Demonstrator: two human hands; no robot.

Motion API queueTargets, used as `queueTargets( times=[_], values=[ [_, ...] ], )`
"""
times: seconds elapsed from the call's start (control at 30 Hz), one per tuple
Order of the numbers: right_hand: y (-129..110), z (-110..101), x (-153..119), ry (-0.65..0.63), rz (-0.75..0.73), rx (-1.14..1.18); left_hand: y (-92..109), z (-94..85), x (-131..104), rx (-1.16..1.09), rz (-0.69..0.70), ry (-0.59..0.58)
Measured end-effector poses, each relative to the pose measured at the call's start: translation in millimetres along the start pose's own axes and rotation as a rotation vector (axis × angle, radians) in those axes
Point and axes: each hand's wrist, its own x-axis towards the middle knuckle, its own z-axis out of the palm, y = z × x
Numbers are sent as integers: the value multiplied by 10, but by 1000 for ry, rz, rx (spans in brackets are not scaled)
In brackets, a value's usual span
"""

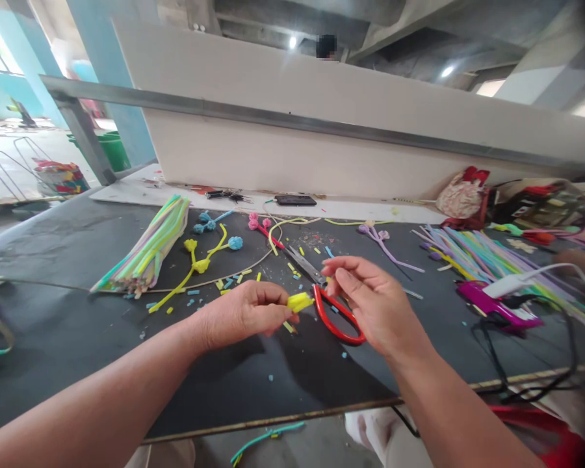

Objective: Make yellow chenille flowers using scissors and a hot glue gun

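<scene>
Near the middle of the dark table, my left hand [253, 309] pinches a small yellow fuzzy piece [299, 301] between thumb and fingers. To its right my right hand [363, 286] is raised with thumb and index finger pressed together; whatever they hold, if anything, is too small to name. Scissors with red handles [341, 333] lie on the table beneath and between the hands, blades pointing away. Beyond my left hand lies a yellow stem with yellow knots [201, 266]. Short yellow and blue cut pieces [231, 281] are scattered about.
A bundle of pastel stems [151, 250] lies at left, another [507, 260] at right. A purple device [497, 305] with cables sits at right. A black phone [295, 200] lies by the white panel [292, 149]. Another person's hand [582, 263] shows at the right edge.
</scene>
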Motion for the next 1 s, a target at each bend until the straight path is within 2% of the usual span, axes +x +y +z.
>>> queueTargets(
  times=[0.07, 0.17, 0.23, 0.3, 0.4, 0.47, 0.63, 0.77, 0.87, 1.0],
  values=[
    [32, -119, 75, 171, -11, -150, -4, -7, 4, -19, -19, 4],
    [61, -222, 160, 243, 30, -472, -35, -26, 19, -84, -21, 11],
    [85, -200, 182, 187, 25, -665, -73, -53, 32, -149, -11, 28],
    [121, -117, 182, 63, -44, -810, -108, -101, 39, -222, -6, 63],
    [176, 33, 170, -144, -138, -906, -121, -217, 26, -320, -26, 142],
    [201, 100, 176, -209, -162, -917, -101, -308, 6, -378, -40, 202],
    [195, 230, 226, -264, -191, -941, -73, -430, -1, -500, 64, 304],
    [124, 490, 164, -326, -202, -937, -100, -399, 40, -511, 97, 258],
    [86, 687, 60, -366, -193, -1019, -112, -361, 52, -501, 84, 232],
    [103, 767, -20, -357, -197, -1056, -130, -320, 50, -445, 63, 213]
  ],
)
